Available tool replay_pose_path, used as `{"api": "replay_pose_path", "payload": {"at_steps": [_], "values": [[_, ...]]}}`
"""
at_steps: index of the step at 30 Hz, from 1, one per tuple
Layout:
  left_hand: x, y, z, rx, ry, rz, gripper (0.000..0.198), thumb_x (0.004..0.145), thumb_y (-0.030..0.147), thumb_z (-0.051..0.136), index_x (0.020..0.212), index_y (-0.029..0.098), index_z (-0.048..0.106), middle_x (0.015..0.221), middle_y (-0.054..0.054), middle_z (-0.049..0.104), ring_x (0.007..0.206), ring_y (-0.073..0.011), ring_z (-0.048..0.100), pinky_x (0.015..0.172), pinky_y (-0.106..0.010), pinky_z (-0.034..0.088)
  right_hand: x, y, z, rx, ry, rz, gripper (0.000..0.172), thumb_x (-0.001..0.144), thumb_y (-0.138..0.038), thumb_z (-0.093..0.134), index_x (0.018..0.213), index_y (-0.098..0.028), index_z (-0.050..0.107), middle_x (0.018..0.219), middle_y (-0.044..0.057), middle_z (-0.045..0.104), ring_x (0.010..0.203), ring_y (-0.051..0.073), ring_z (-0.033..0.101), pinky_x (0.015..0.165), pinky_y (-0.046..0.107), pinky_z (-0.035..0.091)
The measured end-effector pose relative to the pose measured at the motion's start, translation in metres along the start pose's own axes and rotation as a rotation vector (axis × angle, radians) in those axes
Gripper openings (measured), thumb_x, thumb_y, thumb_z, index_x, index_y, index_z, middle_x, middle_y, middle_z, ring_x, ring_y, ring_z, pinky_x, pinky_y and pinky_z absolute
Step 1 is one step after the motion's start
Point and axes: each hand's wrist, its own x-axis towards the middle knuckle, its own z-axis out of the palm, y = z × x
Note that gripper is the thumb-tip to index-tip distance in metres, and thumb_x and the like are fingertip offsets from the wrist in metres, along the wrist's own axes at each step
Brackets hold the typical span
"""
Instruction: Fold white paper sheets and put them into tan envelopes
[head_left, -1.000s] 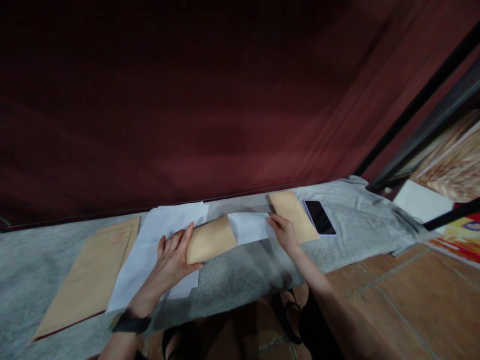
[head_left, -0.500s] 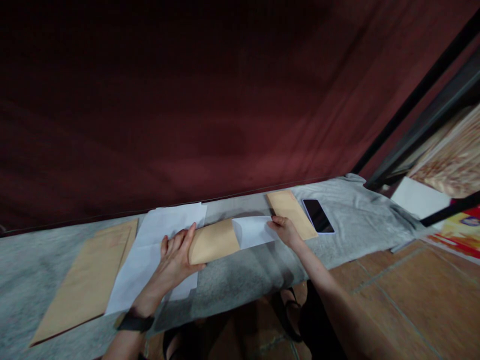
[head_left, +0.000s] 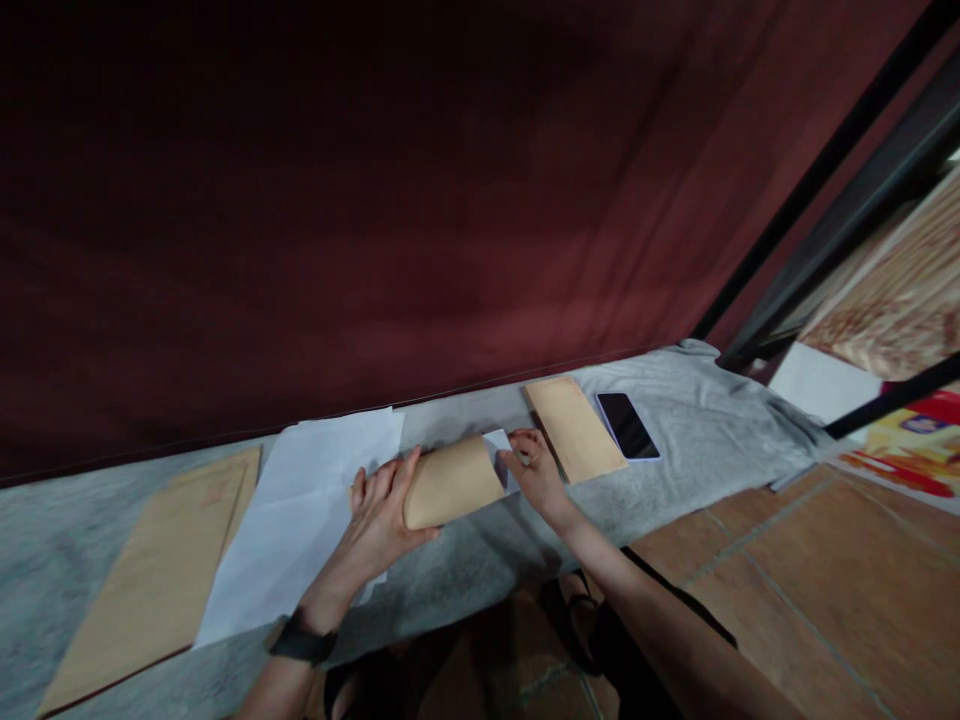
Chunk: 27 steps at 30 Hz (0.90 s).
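Observation:
My left hand (head_left: 386, 510) grips the left end of a brown paper envelope (head_left: 454, 485), its thumb along the near edge and its fingers at the far side. A folded white sheet (head_left: 498, 442) sticks out a short way from the envelope's right-hand opening; the rest of it is hidden inside. The fingers of my right hand (head_left: 534, 465) are closed on the protruding end of that sheet. Beneath and beside my left hand lie white paper sheets (head_left: 300, 500).
Several large brown envelopes (head_left: 150, 590) lie at the left on the grey cloth (head_left: 697, 420). At the right are another brown envelope (head_left: 576, 430) and a phone (head_left: 628, 426). A dark red curtain (head_left: 375, 250) hangs behind, and black bars (head_left: 810, 200) stand at the right.
The white sheet has slid left into the envelope, so less of it shows. My right hand has moved left with it, and my left hand and the envelope have shifted slightly right.

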Motion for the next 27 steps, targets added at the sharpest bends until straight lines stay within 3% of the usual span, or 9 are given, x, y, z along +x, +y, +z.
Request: {"api": "replay_pose_path", "payload": {"at_steps": [5,9,12,15,18,21,27], "values": [[0.004,0.008,0.003,0.037,0.026,0.013,0.113,0.069,0.047,0.076,0.16,0.026,0.011,0.137,-0.015,0.049,0.131,-0.0368,0.046,0.118,-0.063,0.013,0.0,-0.01,-0.012,-0.267,-0.026,-0.059,0.011,0.09,-0.028,0.062,0.085,-0.021,0.069,0.089,0.003,0.067,0.093,0.02,0.06,0.092,0.035,0.039],[0.007,0.014,0.003,0.075,0.051,0.047,0.109,0.071,0.049,0.074,0.159,0.025,0.014,0.137,-0.016,0.05,0.13,-0.0375,0.047,0.117,-0.063,0.014,-0.002,-0.009,-0.011,-0.358,-0.018,-0.004,0.01,0.086,-0.024,0.066,0.079,-0.023,0.072,0.094,0.004,0.067,0.101,0.023,0.056,0.094,0.037,0.038],[0.008,0.017,0.003,0.082,0.064,0.073,0.107,0.072,0.052,0.073,0.159,0.024,0.017,0.136,-0.017,0.051,0.129,-0.038,0.048,0.117,-0.062,0.016,0.0,-0.001,-0.005,-0.237,0.048,0.032,0.007,0.083,-0.023,0.069,0.077,-0.024,0.073,0.105,0.005,0.066,0.11,0.024,0.056,0.096,0.038,0.041],[0.01,0.019,0.005,0.073,0.052,0.081,0.108,0.073,0.053,0.074,0.159,0.023,0.015,0.134,-0.017,0.052,0.129,-0.0377,0.048,0.117,-0.062,0.018,0.002,0.008,0.002,0.027,0.03,0.101,0.013,0.081,-0.03,0.069,0.07,-0.023,0.069,0.107,0.005,0.066,0.105,0.021,0.06,0.089,0.033,0.047],[0.011,0.022,0.006,0.062,0.027,0.094,0.108,0.074,0.052,0.073,0.16,0.025,0.013,0.134,-0.016,0.052,0.131,-0.0365,0.048,0.118,-0.061,0.019,0.003,0.012,0.007,0.233,-0.087,0.246,0.029,0.079,-0.044,0.067,0.062,-0.021,0.063,0.084,0.003,0.067,0.078,0.017,0.062,0.066,0.027,0.048],[0.01,0.028,0.006,0.06,0.003,0.111,0.106,0.075,0.051,0.072,0.16,0.027,0.013,0.139,-0.015,0.051,0.132,-0.0358,0.047,0.119,-0.062,0.016,0.002,0.013,0.008,0.297,-0.165,0.318,0.038,0.078,-0.054,0.062,0.062,-0.02,0.062,0.058,-0.002,0.055,0.054,0.012,0.05,0.05,0.023,0.038],[0.011,0.039,0.002,0.085,0.009,0.16,0.107,0.074,0.05,0.075,0.16,0.026,0.016,0.15,-0.018,0.044,0.135,-0.037,0.045,0.119,-0.061,0.014,0.008,0.017,0.0,0.294,-0.186,0.353,0.033,0.074,-0.051,0.064,0.064,-0.019,0.065,0.058,-0.002,0.058,0.056,0.011,0.05,0.05,0.021,0.037]]}}
